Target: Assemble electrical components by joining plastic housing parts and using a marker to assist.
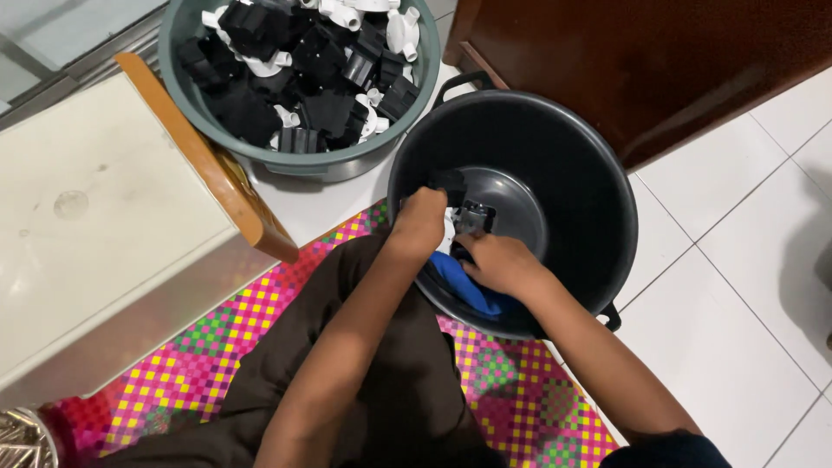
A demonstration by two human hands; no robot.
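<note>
Both my hands are down inside the dark grey basin (555,173) in front of me: my left hand (421,218) is curled shut around a small black plastic part (450,183), and my right hand (497,263), fingers bent, grips a black-and-metal fitting (475,217) just beside it, with a blue cloth (468,290) under that wrist. At eleven o'clock from the basin stands a grey-green tub (347,156) heaped with black and white plastic fittings (303,69). At nine o'clock a white board with an orange-brown edge (217,173) leans over the pink checked mat (217,338) beneath my lap.
</note>
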